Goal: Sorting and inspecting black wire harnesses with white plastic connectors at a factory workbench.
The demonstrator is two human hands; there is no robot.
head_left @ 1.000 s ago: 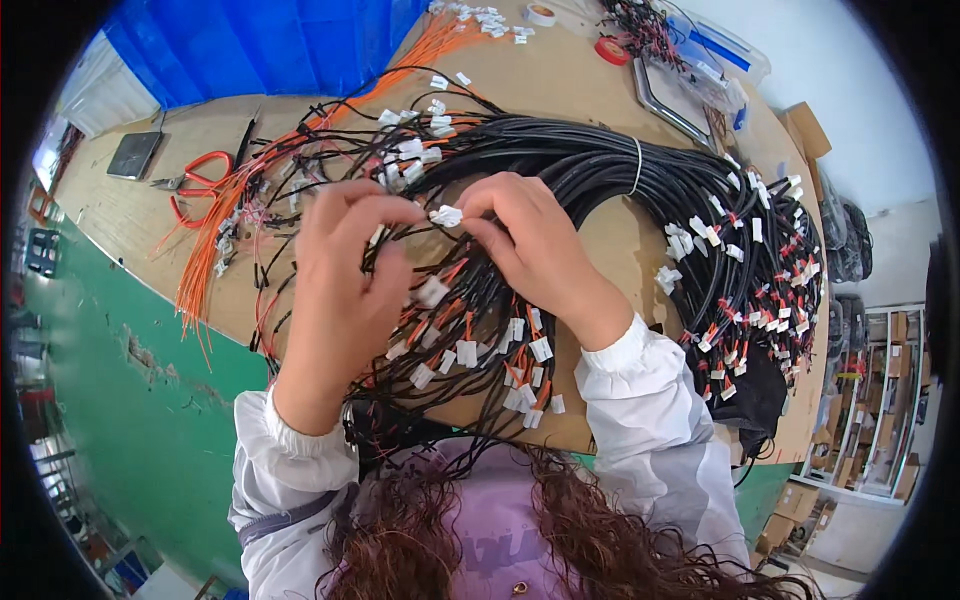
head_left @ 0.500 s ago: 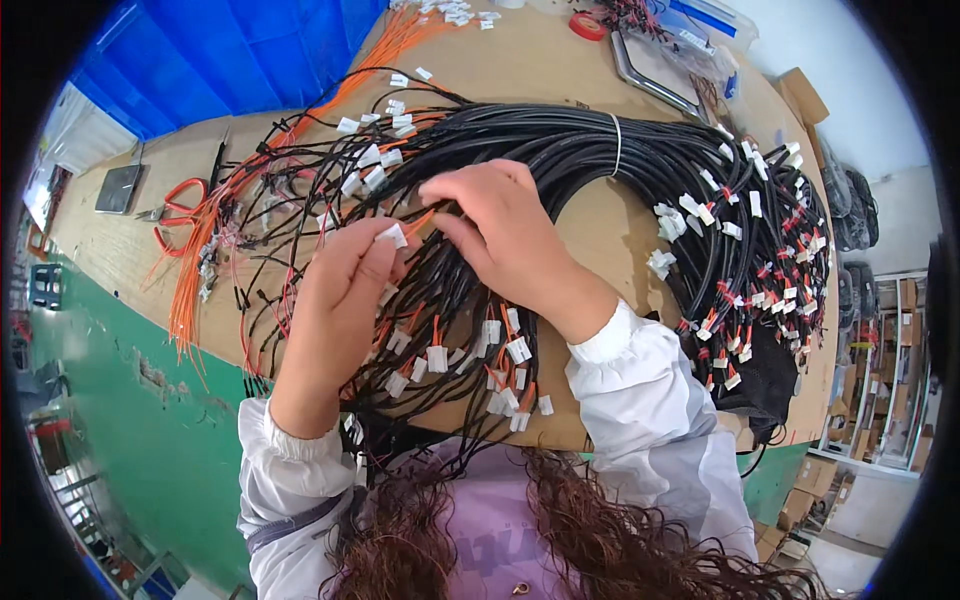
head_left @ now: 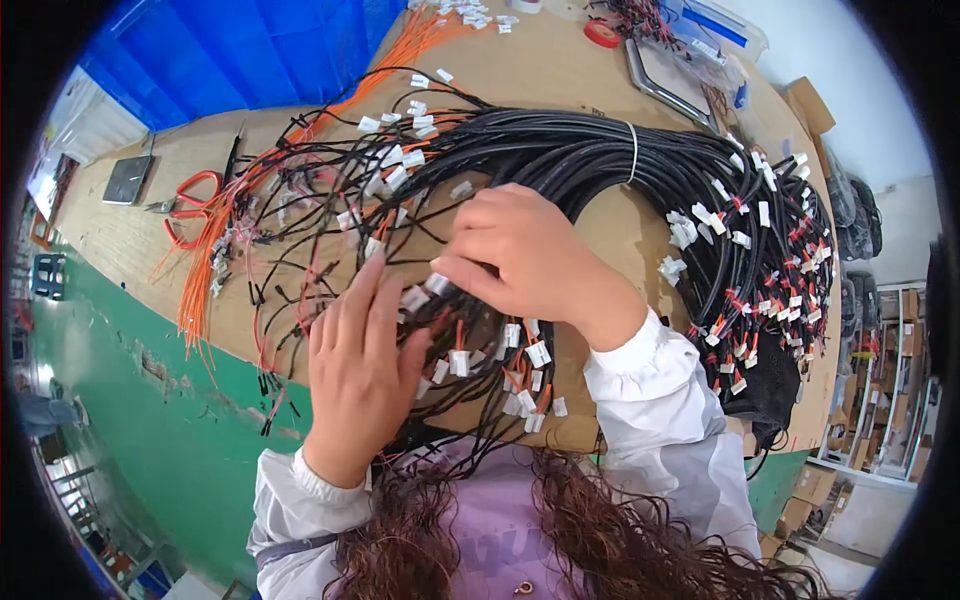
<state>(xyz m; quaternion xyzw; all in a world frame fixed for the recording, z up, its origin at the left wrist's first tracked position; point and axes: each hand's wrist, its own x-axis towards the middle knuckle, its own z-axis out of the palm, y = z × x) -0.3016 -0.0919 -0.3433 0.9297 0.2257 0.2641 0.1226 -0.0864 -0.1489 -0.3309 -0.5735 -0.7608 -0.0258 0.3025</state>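
Observation:
A thick bundle of black cables arcs across the table, its ends split into thin leads with white connectors. My right hand is closed over the left part of the bundle, fingers curled round a black cable that shows partly at the thumb. A white connector sits at the thumb tip, slightly blurred. My left hand is open beside it, fingers stretched out over the leads. Orange-wired white connectors hang between the hands and my body.
Orange wires lie at the left beside red-handled scissors and a dark flat box. A blue bin stands at the far left. Red tape and a bent metal bar lie at the back. A white tie binds the bundle.
My left hand has let go of the white connector, opened and moved down toward me. My right hand has shifted slightly right and down. The view has shifted a little.

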